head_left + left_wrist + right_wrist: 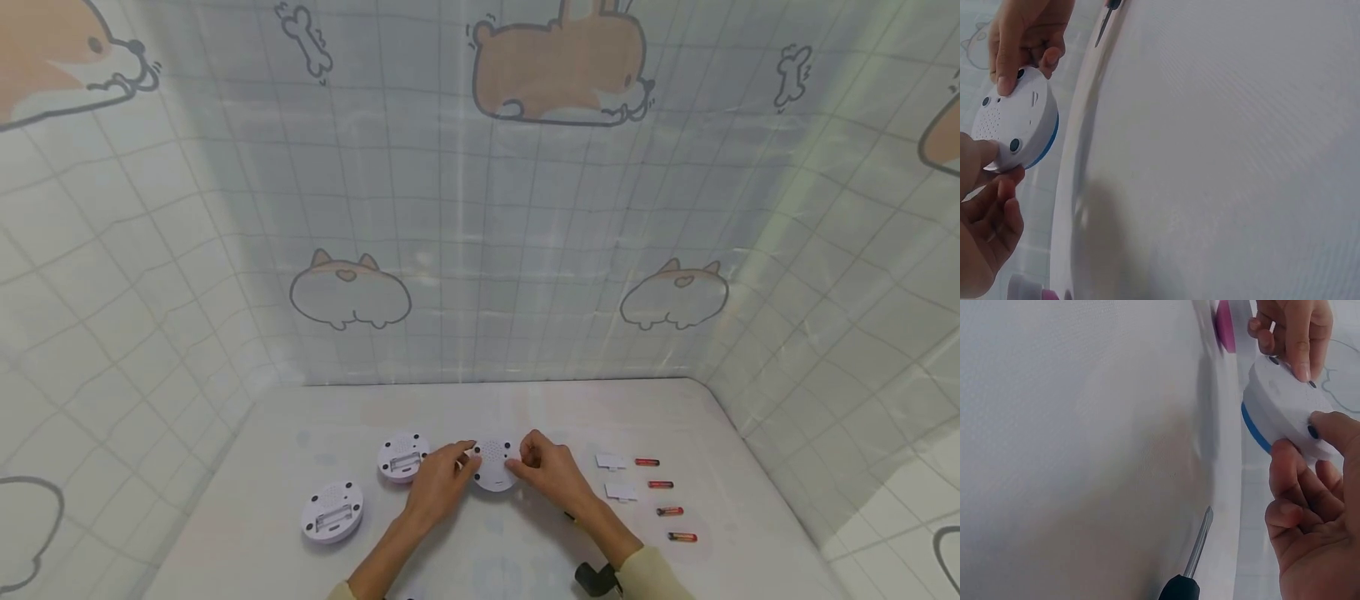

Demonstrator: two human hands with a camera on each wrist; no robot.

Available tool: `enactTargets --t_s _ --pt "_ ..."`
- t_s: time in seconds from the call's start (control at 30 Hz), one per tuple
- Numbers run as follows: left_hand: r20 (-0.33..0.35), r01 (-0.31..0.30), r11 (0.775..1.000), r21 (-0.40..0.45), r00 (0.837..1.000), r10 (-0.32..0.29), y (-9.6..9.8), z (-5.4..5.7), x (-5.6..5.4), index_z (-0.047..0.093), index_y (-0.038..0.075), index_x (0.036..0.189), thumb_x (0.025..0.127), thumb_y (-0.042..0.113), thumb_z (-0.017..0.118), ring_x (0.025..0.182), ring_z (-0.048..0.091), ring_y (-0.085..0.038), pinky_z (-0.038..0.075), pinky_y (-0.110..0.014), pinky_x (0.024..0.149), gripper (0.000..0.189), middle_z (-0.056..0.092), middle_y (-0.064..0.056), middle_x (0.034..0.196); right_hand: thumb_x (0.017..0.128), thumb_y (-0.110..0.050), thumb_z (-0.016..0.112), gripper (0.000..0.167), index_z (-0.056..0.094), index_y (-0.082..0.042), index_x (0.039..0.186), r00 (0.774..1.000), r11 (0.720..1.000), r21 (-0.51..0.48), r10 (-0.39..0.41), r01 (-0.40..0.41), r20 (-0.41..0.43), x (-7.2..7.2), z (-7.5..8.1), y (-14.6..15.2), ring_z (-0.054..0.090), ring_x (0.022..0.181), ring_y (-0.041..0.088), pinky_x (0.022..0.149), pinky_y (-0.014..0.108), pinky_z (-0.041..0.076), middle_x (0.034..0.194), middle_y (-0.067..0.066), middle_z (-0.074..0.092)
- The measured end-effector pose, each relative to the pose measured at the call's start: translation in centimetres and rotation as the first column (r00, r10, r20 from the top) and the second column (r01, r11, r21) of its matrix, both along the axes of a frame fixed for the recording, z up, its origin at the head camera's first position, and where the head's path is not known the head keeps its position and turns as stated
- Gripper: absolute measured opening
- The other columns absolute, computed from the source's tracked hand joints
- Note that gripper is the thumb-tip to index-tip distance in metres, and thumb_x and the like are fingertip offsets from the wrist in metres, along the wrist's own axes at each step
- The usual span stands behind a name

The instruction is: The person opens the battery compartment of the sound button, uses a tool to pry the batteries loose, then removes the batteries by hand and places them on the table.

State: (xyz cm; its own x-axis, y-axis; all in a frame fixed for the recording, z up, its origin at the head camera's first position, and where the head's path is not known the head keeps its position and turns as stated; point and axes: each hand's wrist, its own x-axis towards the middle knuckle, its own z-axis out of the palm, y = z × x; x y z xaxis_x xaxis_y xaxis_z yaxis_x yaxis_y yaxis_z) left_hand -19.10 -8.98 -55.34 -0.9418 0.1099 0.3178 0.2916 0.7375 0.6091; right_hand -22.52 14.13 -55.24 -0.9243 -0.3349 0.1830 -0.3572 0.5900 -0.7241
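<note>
A round white device (493, 471) with speaker holes, dark round feet and a blue band (1251, 428) around its far side is between my two hands, foot side up. My left hand (441, 479) grips its left edge, thumb on the flat face and fingers at the side. On the right edge, my right hand (553, 473) pinches it with the thumb on the face near a foot and curled fingers at the side. A closed panel with a small slot (1035, 99) shows on the face in the left wrist view.
Two similar devices, a nearer one (332, 512) and a farther one (403, 458), lie at left with battery bays uncovered. On the right are two white covers (610, 461) and several red-and-black batteries (661, 484). A screwdriver (1197, 550) lies near the table edge.
</note>
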Motion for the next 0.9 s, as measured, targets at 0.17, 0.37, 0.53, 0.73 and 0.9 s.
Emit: enactTargets --t_s 0.17,0.37,0.53,0.73,0.9 --pt "0.012 0.04 0.998 -0.04 0.999 -0.04 0.1 0.0 0.0 0.062 0.013 0.137 0.096 0.029 0.069 0.073 0.048 -0.004 0.042 -0.022 0.065 0.045 0.058 0.005 0.095 0.093 -0.037 0.073 0.041 0.054 -0.021 0.126 0.999 0.999 -0.009 0.043 -0.043 0.014 -0.1 0.2 0.1 0.052 0.061 0.005 0.057 0.023 0.045 0.073 -0.011 0.062" --pt "0.054 0.105 0.994 -0.041 0.993 -0.102 0.1 0.2 0.0 0.054 0.017 0.146 0.094 0.03 0.072 0.076 0.047 -0.004 0.042 -0.02 0.064 0.057 0.052 0.002 0.101 0.096 -0.041 0.068 0.053 0.049 -0.025 0.143 0.993 0.994 0.037 0.098 -0.101 0.063 -0.1 0.0 0.2 0.053 0.063 0.006 0.058 0.024 0.045 0.075 -0.01 0.064" --pt "0.097 0.161 0.986 -0.032 0.983 -0.158 -0.1 0.1 0.2 0.048 0.02 0.151 0.094 0.03 0.072 0.078 0.047 -0.005 0.042 -0.02 0.065 0.062 0.046 0.004 0.101 0.096 -0.041 0.067 0.054 0.049 -0.023 0.144 0.984 0.99 0.05 0.122 -0.129 0.127 0.0 -0.1 0.3 0.055 0.063 0.008 0.057 0.026 0.045 0.077 -0.009 0.068" --pt "0.092 0.24 0.971 0.009 0.966 -0.24 -0.5 -0.5 0.3 0.045 0.018 0.152 0.095 0.027 0.072 0.08 0.047 -0.005 0.043 -0.02 0.068 0.064 0.045 0.002 0.102 0.097 -0.04 0.067 0.053 0.05 -0.019 0.143 0.978 0.985 0.071 0.142 -0.154 0.152 0.0 -0.4 0.5 0.057 0.062 0.008 0.056 0.026 0.046 0.078 -0.01 0.069" --pt "0.129 0.264 0.964 0.019 0.956 -0.264 -0.5 -1.1 0.2 0.044 0.021 0.153 0.091 0.03 0.076 0.079 0.047 -0.004 0.044 -0.019 0.068 0.071 0.042 0.001 0.103 0.097 -0.038 0.066 0.053 0.051 -0.016 0.143 0.975 0.98 0.087 0.163 -0.177 0.149 0.0 -0.9 0.5 0.057 0.06 0.006 0.055 0.026 0.046 0.077 -0.01 0.069"
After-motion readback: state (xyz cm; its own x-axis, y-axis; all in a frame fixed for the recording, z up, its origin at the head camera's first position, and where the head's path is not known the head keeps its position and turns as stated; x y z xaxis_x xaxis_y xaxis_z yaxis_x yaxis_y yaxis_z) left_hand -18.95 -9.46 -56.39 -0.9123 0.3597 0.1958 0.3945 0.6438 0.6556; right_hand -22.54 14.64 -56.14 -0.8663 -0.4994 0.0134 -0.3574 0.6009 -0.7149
